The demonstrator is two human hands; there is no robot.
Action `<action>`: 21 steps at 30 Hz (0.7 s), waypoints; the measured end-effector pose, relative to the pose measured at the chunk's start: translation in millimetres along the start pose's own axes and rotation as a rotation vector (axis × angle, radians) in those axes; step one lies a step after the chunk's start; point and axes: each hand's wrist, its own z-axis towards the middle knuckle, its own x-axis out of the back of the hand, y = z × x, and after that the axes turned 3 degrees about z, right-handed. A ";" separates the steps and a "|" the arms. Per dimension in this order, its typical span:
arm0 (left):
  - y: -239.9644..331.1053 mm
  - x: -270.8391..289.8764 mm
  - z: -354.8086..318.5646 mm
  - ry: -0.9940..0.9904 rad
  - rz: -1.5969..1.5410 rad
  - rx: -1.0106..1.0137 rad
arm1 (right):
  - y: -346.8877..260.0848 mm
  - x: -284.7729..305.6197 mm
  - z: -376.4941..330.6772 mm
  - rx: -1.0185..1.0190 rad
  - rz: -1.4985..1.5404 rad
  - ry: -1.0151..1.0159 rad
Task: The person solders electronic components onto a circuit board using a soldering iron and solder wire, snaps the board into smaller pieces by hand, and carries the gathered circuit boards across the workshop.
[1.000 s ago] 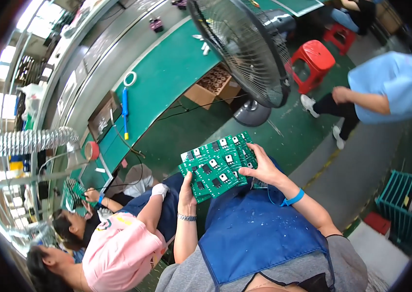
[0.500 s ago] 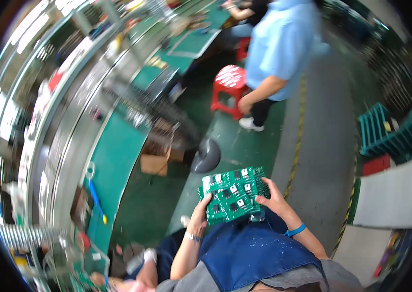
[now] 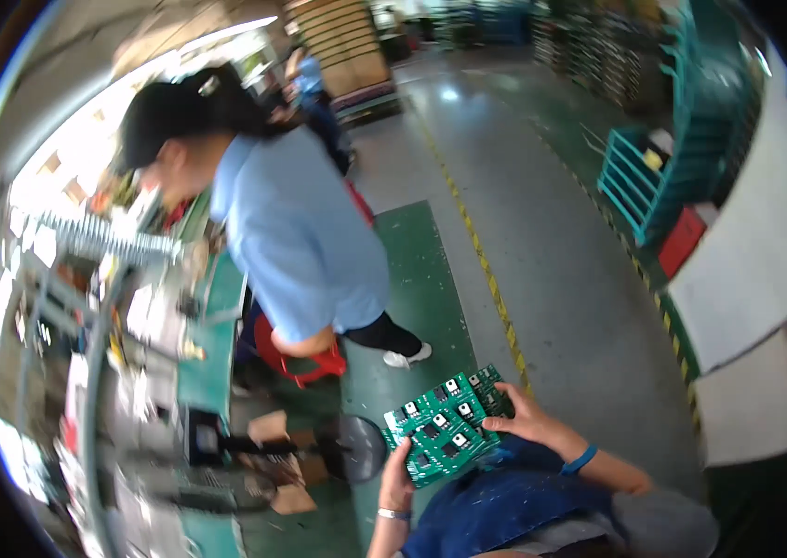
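In front of my blue apron [image 3: 514, 502] I carry green circuit boards [image 3: 436, 426], stacked or overlapping, with black chips and white-and-metal components on top. My left hand [image 3: 396, 479] grips their left edge, thumb on the upper face. At the right end my right hand [image 3: 528, 418] is closed round the edge, its thumb pressing on the top side. The fingers beneath are hidden. Another green board [image 3: 486, 383] shows at the far right corner, next to my right fingers. How many boards there are I cannot tell.
A person in a light blue shirt [image 3: 310, 232] stands ahead on the left, by a red stool [image 3: 305, 367] and a green-topped workbench [image 3: 206, 372]. A round dark stand base [image 3: 361, 448] is near my left. Yellow-black floor tape [image 3: 477, 246] runs ahead; teal racks [image 3: 640, 181] stand right.
My view has swung up and to the right, showing more aisle. The person in blue now appears further left and larger, turned toward the bench. Both my hands still hold the boards.
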 end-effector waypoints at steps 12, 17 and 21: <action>41.8 -7.1 53.1 0.035 0.087 0.211 | -1.0 -4.8 22.2 -0.210 -0.005 0.084; 69.1 -60.9 185.9 -0.072 0.127 0.219 | 11.9 59.7 131.7 -0.225 0.059 0.124; 91.7 -134.8 286.5 -0.164 0.130 0.329 | 24.5 124.6 206.9 -0.236 0.074 0.188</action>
